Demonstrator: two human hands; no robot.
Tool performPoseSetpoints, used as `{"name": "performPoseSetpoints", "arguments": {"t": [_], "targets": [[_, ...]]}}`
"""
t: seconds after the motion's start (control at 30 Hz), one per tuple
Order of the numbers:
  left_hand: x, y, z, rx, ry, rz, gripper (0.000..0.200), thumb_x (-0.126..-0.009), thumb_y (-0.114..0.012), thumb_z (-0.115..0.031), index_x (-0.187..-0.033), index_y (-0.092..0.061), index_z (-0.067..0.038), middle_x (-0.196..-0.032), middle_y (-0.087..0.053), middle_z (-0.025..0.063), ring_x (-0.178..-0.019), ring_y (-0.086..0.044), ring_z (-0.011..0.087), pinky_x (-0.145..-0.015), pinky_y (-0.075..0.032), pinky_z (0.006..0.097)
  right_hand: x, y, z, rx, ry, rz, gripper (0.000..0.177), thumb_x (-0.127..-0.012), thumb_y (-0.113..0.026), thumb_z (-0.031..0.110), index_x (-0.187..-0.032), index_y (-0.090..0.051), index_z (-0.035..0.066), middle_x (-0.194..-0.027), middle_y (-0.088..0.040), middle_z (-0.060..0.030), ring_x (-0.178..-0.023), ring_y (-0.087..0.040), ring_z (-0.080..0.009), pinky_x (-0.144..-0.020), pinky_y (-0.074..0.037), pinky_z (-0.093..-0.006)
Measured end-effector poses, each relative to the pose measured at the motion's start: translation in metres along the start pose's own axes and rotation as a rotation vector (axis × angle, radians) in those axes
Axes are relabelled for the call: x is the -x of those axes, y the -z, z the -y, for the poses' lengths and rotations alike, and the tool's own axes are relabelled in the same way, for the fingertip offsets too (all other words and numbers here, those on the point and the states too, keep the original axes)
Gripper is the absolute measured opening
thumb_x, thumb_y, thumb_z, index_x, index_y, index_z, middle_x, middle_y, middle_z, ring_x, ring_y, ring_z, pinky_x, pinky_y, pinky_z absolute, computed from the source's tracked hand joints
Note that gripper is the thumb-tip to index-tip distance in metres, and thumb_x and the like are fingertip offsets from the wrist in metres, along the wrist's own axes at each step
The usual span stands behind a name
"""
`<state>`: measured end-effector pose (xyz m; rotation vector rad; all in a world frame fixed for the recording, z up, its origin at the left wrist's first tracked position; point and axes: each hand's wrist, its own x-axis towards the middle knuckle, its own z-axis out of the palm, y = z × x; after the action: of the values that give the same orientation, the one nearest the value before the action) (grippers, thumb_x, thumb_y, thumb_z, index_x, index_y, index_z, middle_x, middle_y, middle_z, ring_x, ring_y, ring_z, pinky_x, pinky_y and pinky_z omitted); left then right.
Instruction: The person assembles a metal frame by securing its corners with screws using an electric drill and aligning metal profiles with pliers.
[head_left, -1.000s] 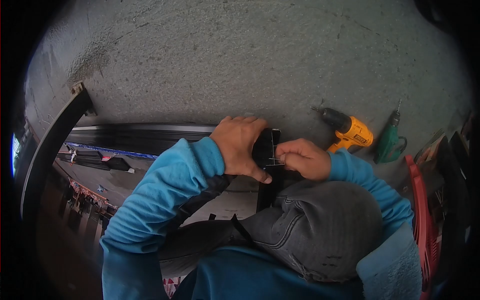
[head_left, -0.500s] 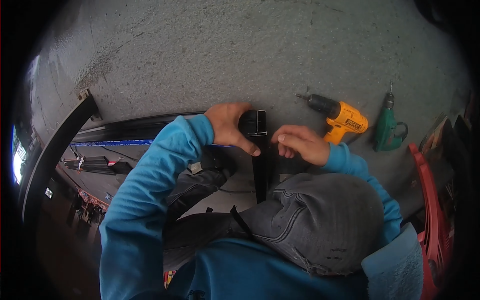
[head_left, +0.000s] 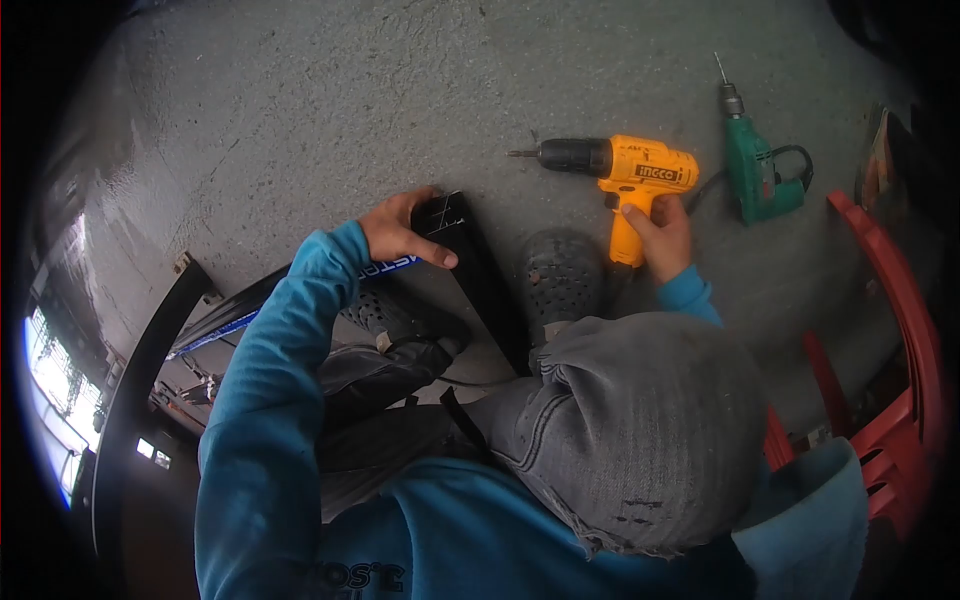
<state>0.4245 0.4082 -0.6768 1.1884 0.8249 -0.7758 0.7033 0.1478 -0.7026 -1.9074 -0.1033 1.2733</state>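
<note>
On the concrete floor (head_left: 300,100), a curved black frame (head_left: 140,370) lies at the far left. The left hand (head_left: 395,235) is closed on the upper end of a black profile (head_left: 485,290), which slants down-right toward the knee. A black clog (head_left: 562,272) sits between it and the yellow drill (head_left: 630,165), lying crosswise with its bit pointing left; the right hand (head_left: 660,232) grips its handle. Just right lie a green drill (head_left: 757,170), bit pointing away, and a red chair (head_left: 905,330)

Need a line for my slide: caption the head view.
Left hand holds a black hollow metal profile while the right hand grips a yellow power drill lying on grey concrete floor.
</note>
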Motion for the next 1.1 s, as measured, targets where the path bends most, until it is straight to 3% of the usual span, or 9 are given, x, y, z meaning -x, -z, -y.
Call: {"name": "performPoseSetpoints", "arguments": {"t": [0.2,0.27,0.37,0.5,0.57,0.63,0.7,0.83,1.1], "targets": [[0.005,-0.002,-0.014,-0.029,0.034,-0.031,0.091,-0.055,-0.089,-0.034,-0.130,-0.048,-0.001,-0.114,-0.063,0.0185,-0.113,-0.058,0.0322,-0.105,-0.039,0.0402,-0.013,0.010,0.013,-0.183,-0.082,0.235,0.045,-0.083,-0.071,0.017,-0.119,-0.052,-0.003,-0.105,-0.063,-0.0134,-0.092,-0.064,-0.0192,-0.080,-0.054,-0.0327],[0.005,-0.004,-0.006,-0.017,-0.005,-0.065,0.090,-0.055,-0.090,-0.035,-0.128,-0.048,-0.002,-0.112,-0.063,0.0172,-0.111,-0.058,0.0315,-0.104,-0.039,0.0407,-0.017,0.013,0.027,-0.406,-0.318,0.446,0.042,-0.082,-0.067,0.012,-0.119,-0.052,-0.002,-0.104,-0.063,-0.0129,-0.086,-0.065,-0.0194,-0.077,-0.055,-0.0320],[0.005,-0.003,-0.007,-0.030,-0.066,-0.136,0.089,-0.054,-0.090,-0.037,-0.124,-0.048,-0.004,-0.107,-0.062,0.0148,-0.108,-0.058,0.0304,-0.101,-0.040,0.0409,-0.030,0.016,0.033,-0.362,-0.342,0.525,0.043,-0.083,-0.065,0.010,-0.121,-0.051,-0.002,-0.104,-0.062,-0.0126,-0.084,-0.065,-0.0197,-0.076,-0.055,-0.0323],[0.010,-0.003,-0.010,-0.054,-0.051,-0.169,0.092,-0.053,-0.091,-0.040,-0.125,-0.048,-0.004,-0.111,-0.059,0.0153,-0.112,-0.055,0.0307,-0.099,-0.043,0.0424,-0.021,0.012,0.044,-0.189,-0.244,0.541,0.045,-0.083,-0.064,0.010,-0.124,-0.050,-0.002,-0.105,-0.062,-0.0127,-0.085,-0.066,-0.0197,-0.076,-0.055,-0.0321],[0.011,-0.004,-0.002,-0.161,-0.111,-0.208,0.093,-0.053,-0.091,-0.040,-0.126,-0.048,-0.004,-0.115,-0.057,0.0162,-0.113,-0.054,0.0315,-0.098,-0.043,0.0432,-0.010,0.009,0.044,-0.252,-0.099,0.567,0.048,-0.082,-0.067,0.009,-0.125,-0.049,-0.001,-0.106,-0.063,-0.0131,-0.087,-0.066,-0.0210,-0.080,-0.056,-0.0332],[0.015,-0.006,0.002,-0.276,-0.170,-0.251,0.094,-0.053,-0.091,-0.040,-0.128,-0.048,-0.004,-0.118,-0.055,0.0171,-0.114,-0.053,0.0323,-0.097,-0.043,0.0441,-0.005,0.009,0.041,-0.359,-0.141,0.585,0.050,-0.080,-0.069,0.008,-0.125,-0.050,0.000,-0.109,-0.063,-0.0140,-0.091,-0.067,-0.0226,-0.082,-0.056,-0.0359],[0.017,-0.011,-0.003,-0.811,-0.283,-0.320,0.092,-0.055,-0.088,-0.039,-0.130,-0.048,-0.003,-0.122,-0.051,0.0175,-0.113,-0.052,0.0346,-0.096,-0.043,0.0454,-0.007,0.011,0.021,-0.487,-0.291,0.681,0.051,-0.079,-0.071,0.008,-0.125,-0.051,0.000,-0.110,-0.062,-0.0147,-0.094,-0.066,-0.0241,-0.082,-0.057,-0.0387],[0.017,-0.028,-0.007,-0.786,-0.221,-0.459,0.078,-0.060,-0.080,-0.023,-0.128,-0.051,-0.001,-0.117,-0.055,0.0191,-0.111,-0.052,0.0364,-0.096,-0.043,0.0433,-0.005,0.001,0.035,-0.399,-0.476,0.626,0.048,-0.078,-0.071,0.005,-0.123,-0.053,0.000,-0.108,-0.062,-0.0146,-0.096,-0.066,-0.0252,-0.083,-0.057,-0.0394],[0.022,-0.033,-0.016,-0.747,-0.200,-0.453,0.073,-0.059,-0.075,-0.015,-0.126,-0.051,0.002,-0.114,-0.057,0.0207,-0.106,-0.056,0.0396,-0.093,-0.048,0.0440,0.006,-0.007,0.025,-0.473,-0.411,0.625,0.046,-0.082,-0.066,0.002,-0.125,-0.052,0.000,-0.116,-0.061,-0.0154,-0.096,-0.066,-0.0235,-0.087,-0.056,-0.0363]]}}
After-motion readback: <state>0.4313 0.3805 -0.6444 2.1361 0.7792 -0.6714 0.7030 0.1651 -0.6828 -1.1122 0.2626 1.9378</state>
